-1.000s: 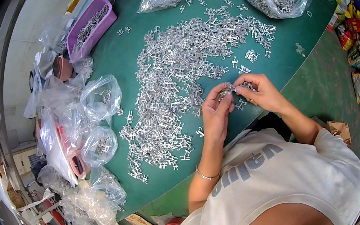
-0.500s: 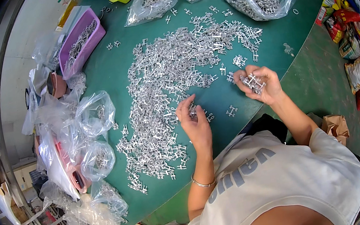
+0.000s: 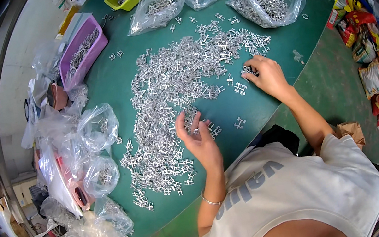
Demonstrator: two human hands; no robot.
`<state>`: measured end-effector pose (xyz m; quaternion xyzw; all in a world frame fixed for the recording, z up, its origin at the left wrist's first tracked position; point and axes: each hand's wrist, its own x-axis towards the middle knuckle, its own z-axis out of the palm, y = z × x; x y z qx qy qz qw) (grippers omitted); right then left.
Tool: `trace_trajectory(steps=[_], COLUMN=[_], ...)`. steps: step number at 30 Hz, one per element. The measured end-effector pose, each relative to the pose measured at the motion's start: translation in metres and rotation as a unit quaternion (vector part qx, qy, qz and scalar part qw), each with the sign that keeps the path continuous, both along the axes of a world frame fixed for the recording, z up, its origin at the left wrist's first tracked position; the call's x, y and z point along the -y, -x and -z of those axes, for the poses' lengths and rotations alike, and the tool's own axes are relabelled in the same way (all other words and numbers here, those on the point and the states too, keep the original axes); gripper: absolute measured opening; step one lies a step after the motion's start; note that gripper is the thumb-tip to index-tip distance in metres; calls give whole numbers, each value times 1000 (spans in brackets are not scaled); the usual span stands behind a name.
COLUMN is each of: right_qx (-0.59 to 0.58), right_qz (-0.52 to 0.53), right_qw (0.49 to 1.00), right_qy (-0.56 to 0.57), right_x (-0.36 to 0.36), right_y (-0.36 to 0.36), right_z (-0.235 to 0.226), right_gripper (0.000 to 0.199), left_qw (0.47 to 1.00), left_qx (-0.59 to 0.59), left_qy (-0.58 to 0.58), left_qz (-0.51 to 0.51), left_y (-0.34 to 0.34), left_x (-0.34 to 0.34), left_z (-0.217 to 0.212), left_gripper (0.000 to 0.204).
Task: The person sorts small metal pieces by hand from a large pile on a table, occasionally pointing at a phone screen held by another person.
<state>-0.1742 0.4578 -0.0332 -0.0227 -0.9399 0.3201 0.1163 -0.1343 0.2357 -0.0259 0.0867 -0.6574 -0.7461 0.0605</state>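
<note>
**Two hands at the pile of small metal parts**

We see bare green table [image 3: 265, 108] between both grips. Our left hand [image 3: 199, 139], fingers loosely curled and open, hovers at the metal parts pile [image 3: 180, 86]. Our right hand [image 3: 266, 76] lies palm down, closed on a few parts. Beyond it lie clear bags [image 3: 267, 1]; a purple tray [image 3: 83, 51] sits far left.

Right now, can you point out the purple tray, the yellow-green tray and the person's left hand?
purple tray [image 3: 92, 47]: head view, on its near side wall.
yellow-green tray [image 3: 127, 2]: head view, on its front rim.
left hand [image 3: 199, 139]: head view, middle of the palm, beside the heap of metal parts.
</note>
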Motion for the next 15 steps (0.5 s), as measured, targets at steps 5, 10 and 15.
trace_trajectory(steps=[5,10,15], right_qx=[208,256,269], right_qz=[-5,-69,-79], right_qw=[781,468,475], right_qy=[588,843,834], right_x=[-7,-10,-7], right_y=[-3,-9,-12], right_z=[-21,-10,0], right_gripper=[20,29,32], left_qw=[999,991,989], left_qx=[6,50,57], left_qy=[3,-31,-6], left_qz=[43,117,138], left_y=[0,1,-1], left_x=[0,-14,-14], left_z=[-3,-13,-8], left_gripper=[37,29,26])
